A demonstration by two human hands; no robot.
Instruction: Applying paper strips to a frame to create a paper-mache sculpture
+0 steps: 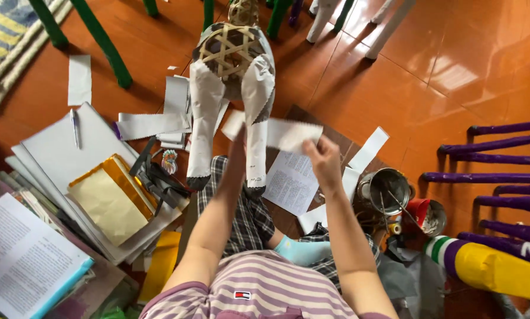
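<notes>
Both hands pinch one white paper strip (285,134) at frame centre: right hand (323,160) fingers closed narrowly on its right end, left hand (239,140) gripping its left end, partly hidden. Step in hand, as judged: papering the woven bamboo frame (232,50), upper centre. Placement calls for aligning the strip beside the hanging strips (206,118).

One pen (74,127), one metal pot (388,190), one bamboo frame (232,50).

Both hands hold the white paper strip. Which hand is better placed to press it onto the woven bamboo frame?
Probably the left hand: it holds the paper strip at the end beside the bamboo frame and its hanging paper pieces. The right hand grips the far end, away from the frame.
</notes>
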